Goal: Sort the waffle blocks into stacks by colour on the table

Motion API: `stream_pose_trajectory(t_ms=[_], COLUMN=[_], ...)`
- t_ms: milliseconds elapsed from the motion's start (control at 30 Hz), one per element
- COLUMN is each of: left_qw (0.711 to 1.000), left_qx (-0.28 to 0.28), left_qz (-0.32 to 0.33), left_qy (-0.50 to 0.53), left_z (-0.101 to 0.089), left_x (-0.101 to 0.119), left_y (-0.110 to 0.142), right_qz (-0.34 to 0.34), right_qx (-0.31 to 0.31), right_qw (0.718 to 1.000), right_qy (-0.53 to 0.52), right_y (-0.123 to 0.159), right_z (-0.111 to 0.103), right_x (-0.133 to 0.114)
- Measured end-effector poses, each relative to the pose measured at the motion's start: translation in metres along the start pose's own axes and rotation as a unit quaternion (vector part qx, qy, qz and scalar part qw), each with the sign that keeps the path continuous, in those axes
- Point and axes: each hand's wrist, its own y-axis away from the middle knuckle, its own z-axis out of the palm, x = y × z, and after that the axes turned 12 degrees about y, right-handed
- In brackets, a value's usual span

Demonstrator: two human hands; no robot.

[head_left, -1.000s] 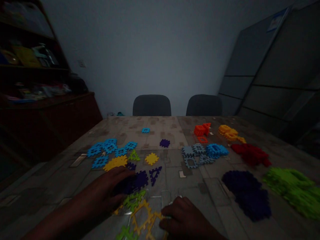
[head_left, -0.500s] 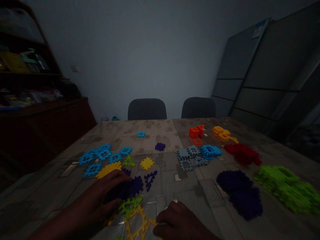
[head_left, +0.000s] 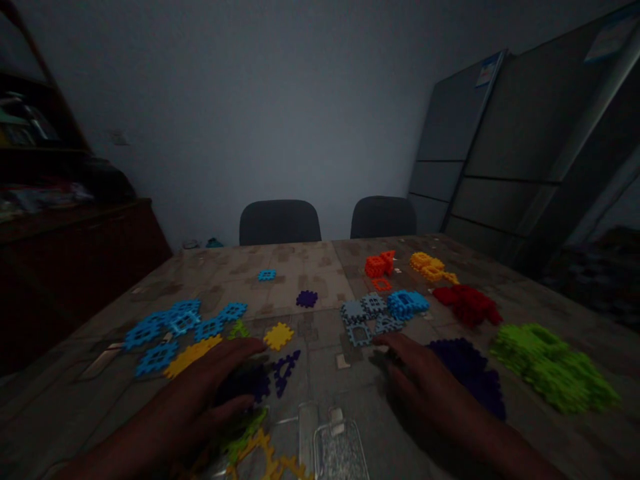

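Note:
At the lower left, my left hand (head_left: 215, 387) is spread over dark purple interlocking plastic tiles (head_left: 261, 385). Its thumb and fingers are apart, and the palm hides part of the tiles. A purple triangular frame piece (head_left: 285, 372) lies just right of its fingertips. Below the thumb are a lime green piece (head_left: 247, 430) and yellow frame pieces (head_left: 263, 457). My right hand (head_left: 425, 377) hovers or rests beside the purple pile (head_left: 467, 370), which it partly covers. Its fingers are apart, with nothing seen in them, and the fingertips are close to the grey pieces (head_left: 360, 333).
Blue tiles (head_left: 155, 359) and yellow tiles (head_left: 193, 355) lie left. A yellow square (head_left: 279, 336), a purple square (head_left: 307, 299) and a blue frame (head_left: 267, 275) lie mid-table. Orange (head_left: 380, 265), red (head_left: 467, 305) and lime (head_left: 553, 367) piles stand right. Two chairs (head_left: 280, 222) are behind.
My right hand has left the yellow pieces at the front and moved right and forward, its fingers opening out. My left hand stays over the purple tiles. The view has turned slightly right.

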Motion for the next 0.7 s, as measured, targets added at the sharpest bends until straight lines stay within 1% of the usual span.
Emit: stream_pose_trajectory(t_ms=[67, 100, 133, 200, 333, 400, 467, 533, 600, 700], left_qw=[0.999, 0.998, 0.997, 0.993, 0.986, 0.983, 0.981, 0.977, 0.975, 0.973], left_qx=[-0.039, -0.057, -0.071, -0.1, -0.138, -0.154, -0.162, -0.168, -0.172, -0.174], left_qz=[0.009, 0.019, 0.029, 0.054, 0.091, 0.096, 0.105, 0.121, 0.134, 0.144], left_qy=[0.01, 0.016, 0.025, 0.037, 0.028, 0.025, 0.033, 0.041, 0.044, 0.04], left_z=[0.008, 0.015, 0.024, 0.045, 0.089, 0.105, 0.116, 0.121, 0.124, 0.126], left_x=[0.014, 0.021, 0.028, 0.04, 0.057, 0.062, 0.064, 0.065, 0.066, 0.068], left_y=[-0.02, -0.032, -0.044, -0.07, -0.12, -0.143, -0.165, -0.187, -0.207, -0.231], right_qz=[0.068, 0.086, 0.093, 0.084, 0.081, 0.091, 0.106, 0.12, 0.119, 0.096], right_qx=[0.013, 0.01, 0.009, 0.013, 0.083, 0.116, 0.123, 0.123, 0.117, 0.107], right_qw=[0.996, 0.994, 0.993, 0.994, 0.993, 0.989, 0.987, 0.985, 0.986, 0.989], right_qy=[-0.048, -0.066, -0.076, -0.072, -0.02, 0.001, 0.016, 0.022, 0.022, 0.02], right_y=[-0.003, -0.003, -0.003, 0.0, 0.002, 0.0, -0.002, -0.003, -0.003, 0.002], right_z=[0.001, 0.005, 0.01, 0.021, 0.039, 0.042, 0.044, 0.046, 0.05, 0.059], right_x=[0.011, 0.014, 0.016, 0.019, 0.03, 0.039, 0.048, 0.053, 0.053, 0.047])
